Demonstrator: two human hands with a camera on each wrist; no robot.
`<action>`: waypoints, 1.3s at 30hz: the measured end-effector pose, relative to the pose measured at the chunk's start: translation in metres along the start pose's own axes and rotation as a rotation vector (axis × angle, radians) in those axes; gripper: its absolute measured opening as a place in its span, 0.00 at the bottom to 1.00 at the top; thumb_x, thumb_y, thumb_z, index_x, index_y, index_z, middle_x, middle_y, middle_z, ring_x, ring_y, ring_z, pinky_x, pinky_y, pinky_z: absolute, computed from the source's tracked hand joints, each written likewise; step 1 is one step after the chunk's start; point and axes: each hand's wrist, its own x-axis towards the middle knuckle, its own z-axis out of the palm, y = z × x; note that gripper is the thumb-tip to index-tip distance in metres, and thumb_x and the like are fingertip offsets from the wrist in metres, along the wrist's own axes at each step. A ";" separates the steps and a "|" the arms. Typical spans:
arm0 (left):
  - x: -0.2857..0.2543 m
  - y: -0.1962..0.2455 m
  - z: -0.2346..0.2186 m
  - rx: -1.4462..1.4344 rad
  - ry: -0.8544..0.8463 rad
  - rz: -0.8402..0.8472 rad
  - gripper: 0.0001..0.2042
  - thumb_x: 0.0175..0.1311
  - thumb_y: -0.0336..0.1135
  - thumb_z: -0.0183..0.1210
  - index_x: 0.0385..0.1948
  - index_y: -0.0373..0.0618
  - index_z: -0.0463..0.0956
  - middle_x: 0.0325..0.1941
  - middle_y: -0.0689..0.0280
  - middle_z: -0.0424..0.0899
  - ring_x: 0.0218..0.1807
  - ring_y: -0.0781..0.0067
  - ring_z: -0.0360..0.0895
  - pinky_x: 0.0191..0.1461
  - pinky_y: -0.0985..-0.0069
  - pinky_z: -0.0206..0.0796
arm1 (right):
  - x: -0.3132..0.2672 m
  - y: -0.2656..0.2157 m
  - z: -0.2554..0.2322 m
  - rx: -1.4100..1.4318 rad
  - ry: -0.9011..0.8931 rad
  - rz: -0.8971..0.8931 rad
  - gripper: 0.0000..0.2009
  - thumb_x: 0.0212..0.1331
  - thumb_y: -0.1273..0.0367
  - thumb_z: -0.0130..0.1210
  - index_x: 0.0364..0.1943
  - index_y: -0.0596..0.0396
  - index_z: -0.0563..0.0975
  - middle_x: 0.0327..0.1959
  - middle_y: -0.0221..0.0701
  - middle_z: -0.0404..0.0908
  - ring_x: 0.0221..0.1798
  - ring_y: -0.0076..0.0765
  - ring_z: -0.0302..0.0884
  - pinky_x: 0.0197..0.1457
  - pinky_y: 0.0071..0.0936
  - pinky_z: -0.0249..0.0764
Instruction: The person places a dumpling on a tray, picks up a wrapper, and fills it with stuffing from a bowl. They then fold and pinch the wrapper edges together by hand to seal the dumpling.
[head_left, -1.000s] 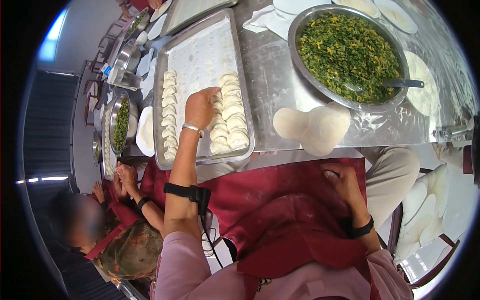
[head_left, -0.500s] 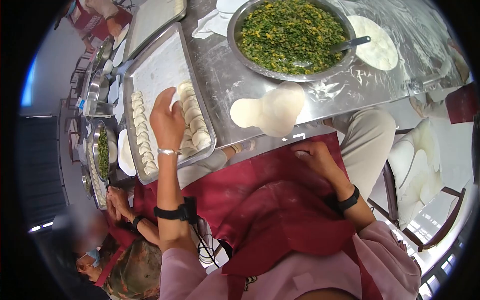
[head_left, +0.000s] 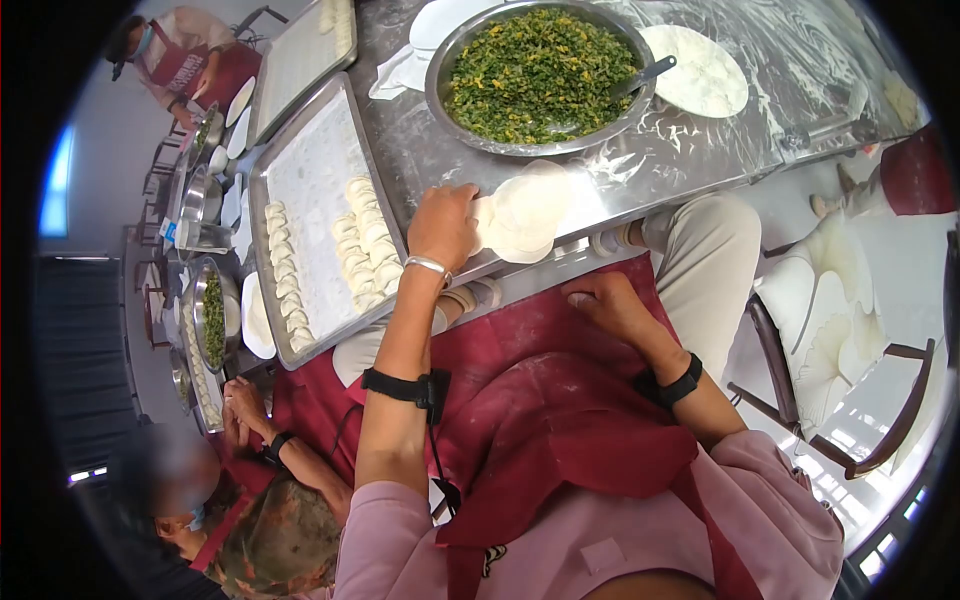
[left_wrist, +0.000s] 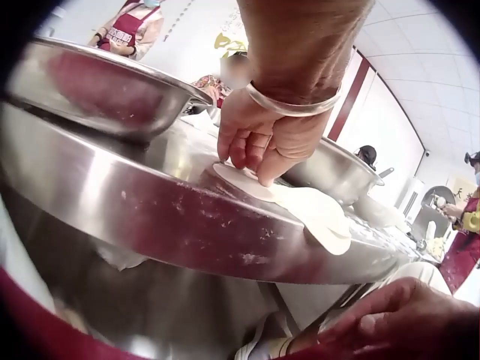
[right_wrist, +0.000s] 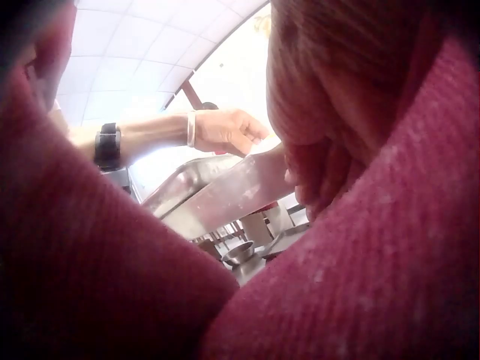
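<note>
From the head view, the left hand [head_left: 443, 225] rests on the stack of dough wrappers [head_left: 525, 212] at the table's [head_left: 650, 160] near edge, at six o'clock from the filling bowl [head_left: 540, 75]. The right hand [head_left: 605, 305] lies loosely curled on the red apron [head_left: 540, 420], holding nothing.

The left wrist view shows fingertips [left_wrist: 251, 161] pressing the top wrapper, grasping none yet. The wrappers look thin, soft and floury; peeling by the rim seems safest against tearing.

The right wrist view shows mostly apron.
</note>
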 end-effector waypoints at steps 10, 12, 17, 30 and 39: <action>-0.004 -0.009 0.010 -0.054 0.141 0.050 0.10 0.48 0.25 0.66 0.33 0.39 0.77 0.37 0.54 0.80 0.43 0.54 0.76 0.46 0.62 0.67 | -0.004 -0.002 -0.002 -0.002 0.004 0.003 0.08 0.53 0.72 0.61 0.38 0.57 0.83 0.35 0.46 0.83 0.40 0.53 0.81 0.45 0.39 0.76; -0.004 -0.007 0.009 -0.087 0.123 -0.012 0.10 0.48 0.26 0.66 0.32 0.39 0.76 0.39 0.55 0.80 0.45 0.53 0.76 0.48 0.62 0.68 | -0.005 -0.002 0.000 0.008 0.016 -0.008 0.08 0.53 0.72 0.61 0.38 0.57 0.83 0.35 0.46 0.83 0.40 0.53 0.81 0.45 0.39 0.76; -0.003 -0.006 0.003 -0.078 -0.036 -0.149 0.11 0.49 0.28 0.66 0.34 0.41 0.76 0.40 0.54 0.80 0.49 0.50 0.75 0.53 0.61 0.68 | -0.006 0.000 -0.001 -0.046 -0.001 -0.041 0.09 0.58 0.75 0.59 0.42 0.60 0.82 0.32 0.40 0.84 0.36 0.30 0.81 0.43 0.28 0.75; -0.007 -0.006 0.003 -0.170 -0.019 -0.223 0.09 0.51 0.29 0.66 0.31 0.41 0.76 0.40 0.51 0.81 0.49 0.48 0.76 0.52 0.61 0.68 | -0.008 -0.001 0.005 -0.021 -0.006 -0.002 0.08 0.55 0.72 0.60 0.38 0.57 0.82 0.36 0.46 0.83 0.42 0.53 0.81 0.45 0.39 0.75; -0.016 -0.019 0.028 -0.168 0.318 0.016 0.09 0.48 0.27 0.66 0.29 0.39 0.76 0.29 0.57 0.78 0.33 0.56 0.77 0.38 0.63 0.68 | -0.010 -0.014 0.006 -0.021 -0.024 -0.009 0.07 0.56 0.72 0.60 0.39 0.58 0.82 0.34 0.44 0.83 0.38 0.46 0.82 0.44 0.36 0.75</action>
